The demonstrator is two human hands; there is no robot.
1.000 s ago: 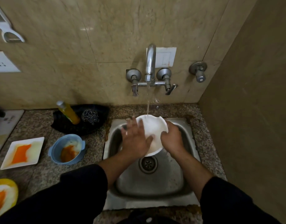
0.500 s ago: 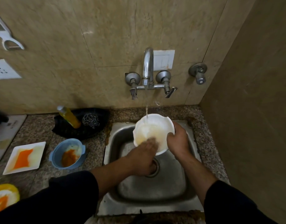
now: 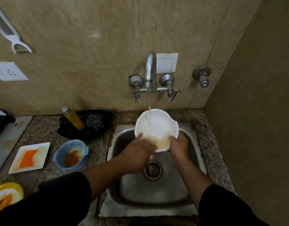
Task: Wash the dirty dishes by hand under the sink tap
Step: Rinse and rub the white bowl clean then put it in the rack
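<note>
White bowl, scalloped rim: held tilted over the far half of the steel sink, directly under the tap. A thin water stream is received on its far inner wall, and brownish water is gathered at its near side. Right hand: clasped on the bowl's near right rim, thumb tip hooked inside. Left hand: fingers laid outstretched against the near left inner wall and blurred, with nothing grasped. Drain strainer: set in the sink floor below the bowl, its far edge hidden by bowl and left hand. Granite counter, left of the sink: a blue bowl with orange-brown residue is placed near the sink's left edge. A white square plate smeared orange lies just beside it on the left. A yellow plate, also soiled orange, is cut off at the lower left corner. Black tray, against the back wall: a bottle of yellow liquid and a steel scourer are kept in it, side by side. Wall fittings: a white peeler and a socket at the left, a switch plate behind the spout, and a separate valve to its right. The sink is closely bounded on the right by a side wall.
</note>
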